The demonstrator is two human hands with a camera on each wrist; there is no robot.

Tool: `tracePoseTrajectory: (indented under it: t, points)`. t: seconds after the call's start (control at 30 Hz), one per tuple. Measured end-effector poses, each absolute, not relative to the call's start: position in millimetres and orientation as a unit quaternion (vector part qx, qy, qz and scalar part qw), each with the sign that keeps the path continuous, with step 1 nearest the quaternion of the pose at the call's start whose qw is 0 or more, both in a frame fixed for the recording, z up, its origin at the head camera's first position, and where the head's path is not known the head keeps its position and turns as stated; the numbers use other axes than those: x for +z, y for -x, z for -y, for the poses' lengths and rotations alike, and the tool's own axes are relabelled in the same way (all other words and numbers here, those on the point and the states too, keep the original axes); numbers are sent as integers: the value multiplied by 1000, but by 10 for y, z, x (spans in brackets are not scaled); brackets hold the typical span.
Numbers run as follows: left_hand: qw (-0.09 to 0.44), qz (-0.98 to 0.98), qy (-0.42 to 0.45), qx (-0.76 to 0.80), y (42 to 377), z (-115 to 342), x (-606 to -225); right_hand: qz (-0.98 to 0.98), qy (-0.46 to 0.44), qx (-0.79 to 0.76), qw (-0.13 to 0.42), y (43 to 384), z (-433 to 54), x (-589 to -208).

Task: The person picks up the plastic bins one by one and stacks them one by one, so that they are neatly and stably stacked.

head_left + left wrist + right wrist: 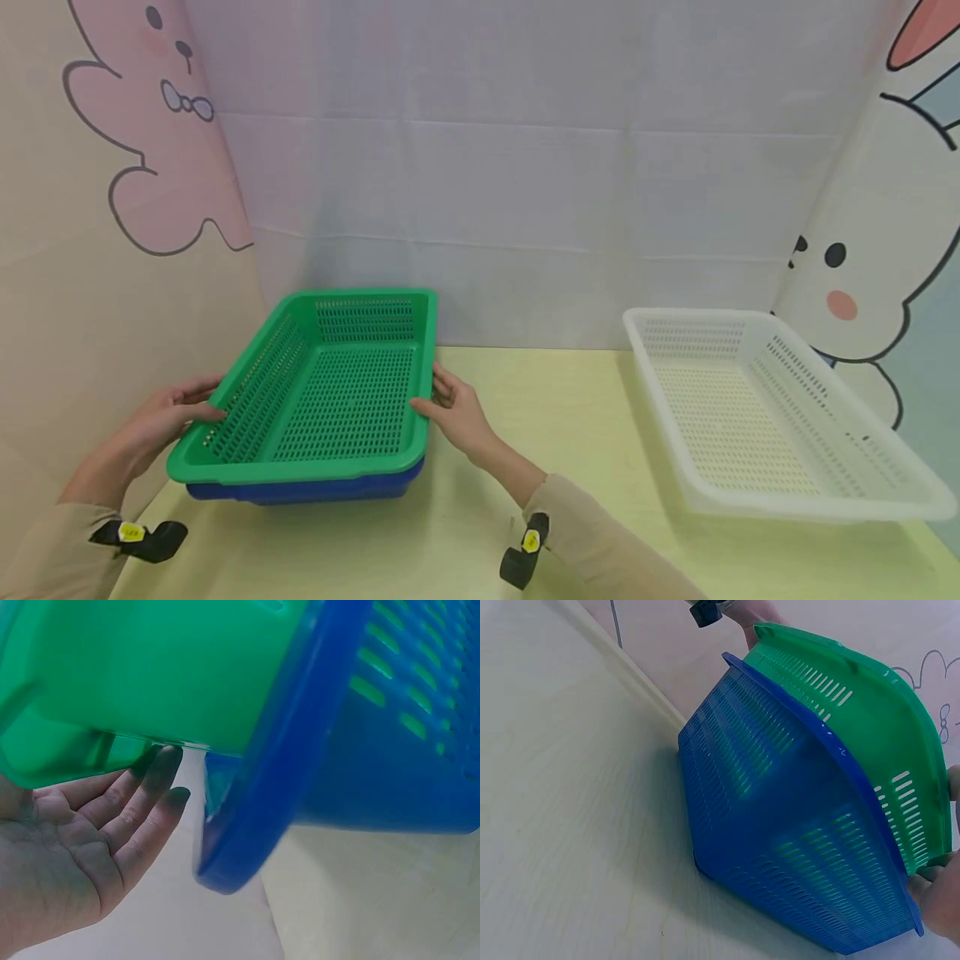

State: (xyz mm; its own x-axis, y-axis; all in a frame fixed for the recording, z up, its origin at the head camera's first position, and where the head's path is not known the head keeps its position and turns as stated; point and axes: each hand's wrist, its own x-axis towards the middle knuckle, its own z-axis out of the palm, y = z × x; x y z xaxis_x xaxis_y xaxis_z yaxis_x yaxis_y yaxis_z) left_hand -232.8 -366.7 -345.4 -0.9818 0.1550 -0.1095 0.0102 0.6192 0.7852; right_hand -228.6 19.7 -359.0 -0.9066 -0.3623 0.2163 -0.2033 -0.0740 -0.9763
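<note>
A green plastic basket [300, 473] with slotted walls sits partly inside a blue basket [322, 490], at the left of the table. Its rim stands above the blue rim, as the right wrist view shows. My left hand [161, 421] grips the green rim on the left side, thumb on top. In the left wrist view the fingers of that hand [97, 840] reach beneath the green rim, beside the blue basket [315, 735]. On the right side my right hand [457, 417] holds the green rim between thumb and fingers. Both baskets hold nothing visible.
A white slotted basket [810, 507] stands on the right of the pale yellow table [540, 433]. Behind the table hangs a plain cloth wall [487, 183], with cartoon-printed side walls left and right.
</note>
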Motion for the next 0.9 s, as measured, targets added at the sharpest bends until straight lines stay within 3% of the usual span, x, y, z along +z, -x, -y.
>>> tracePoseTrajectory:
  t: [0.63,0.9]
  points:
    - [59,-895,-81,435,2417,3827,-3691,-710,225,-667,35,2296,-205,-3686]
    - [51,-902,-49,426,2376,3733,-3636,-721,232,-652,28,2278,-204,-3681]
